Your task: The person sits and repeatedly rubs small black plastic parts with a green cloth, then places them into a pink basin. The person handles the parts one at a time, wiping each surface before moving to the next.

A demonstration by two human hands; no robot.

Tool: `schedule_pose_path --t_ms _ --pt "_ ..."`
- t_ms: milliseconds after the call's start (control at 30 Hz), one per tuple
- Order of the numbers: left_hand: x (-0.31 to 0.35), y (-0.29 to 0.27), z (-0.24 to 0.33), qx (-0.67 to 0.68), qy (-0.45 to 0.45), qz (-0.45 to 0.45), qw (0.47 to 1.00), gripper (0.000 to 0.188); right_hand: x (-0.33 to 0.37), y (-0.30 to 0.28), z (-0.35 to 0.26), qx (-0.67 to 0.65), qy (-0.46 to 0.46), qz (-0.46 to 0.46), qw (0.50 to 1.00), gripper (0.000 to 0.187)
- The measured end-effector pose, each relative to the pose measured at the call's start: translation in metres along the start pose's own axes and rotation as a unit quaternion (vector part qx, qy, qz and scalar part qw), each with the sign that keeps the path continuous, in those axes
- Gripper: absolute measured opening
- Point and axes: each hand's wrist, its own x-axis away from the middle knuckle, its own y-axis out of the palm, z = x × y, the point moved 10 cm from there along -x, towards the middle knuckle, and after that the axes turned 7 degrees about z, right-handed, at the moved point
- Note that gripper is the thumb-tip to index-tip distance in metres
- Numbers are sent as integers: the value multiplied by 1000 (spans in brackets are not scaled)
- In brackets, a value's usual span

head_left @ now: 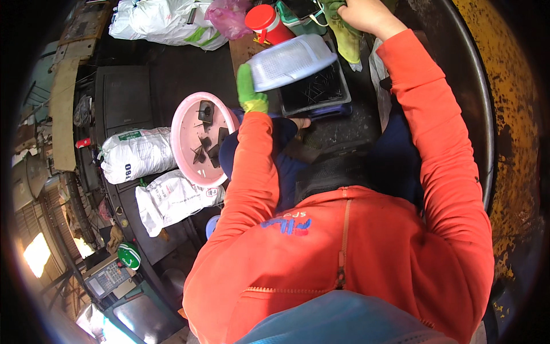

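My left hand (251, 87), in a green and yellow work glove, grips the left end of a pale, translucent plastic basket (295, 60). The basket is tilted over a black tray (344, 94) in which thin dark pin-like pieces (321, 87) lie scattered. At the top edge of the view is my bare right hand (366, 16), its fingers curled against a green and yellow glove (346, 46) that hangs down below them. Part of that glove is cut off by the frame.
Left of my knees stands a pink basin (179, 146) holding several dark metal parts (206, 112). White sacks (137, 155) lie beside it. A red jug (269, 26) and plastic bags (166, 23) are at the far side. A curved dark metal rim (484, 97) runs along my right.
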Motion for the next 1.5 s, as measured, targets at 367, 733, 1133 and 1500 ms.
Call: schedule_pose_path --t_ms 367,733,1133,1500 --pt "5 7 -33 135 -171 39 975 47 4 2 5 56 -15 -22 998 23" --pt "5 1 -26 28 -130 47 990 41 6 -14 5 25 -15 -6 1000 27" --pt "21 -50 -101 -516 -352 -133 770 22 9 -16 9 33 -3 -14 999 30" --pt "43 109 14 -368 0 -235 900 94 12 53 10 -20 1 -147 989 51"
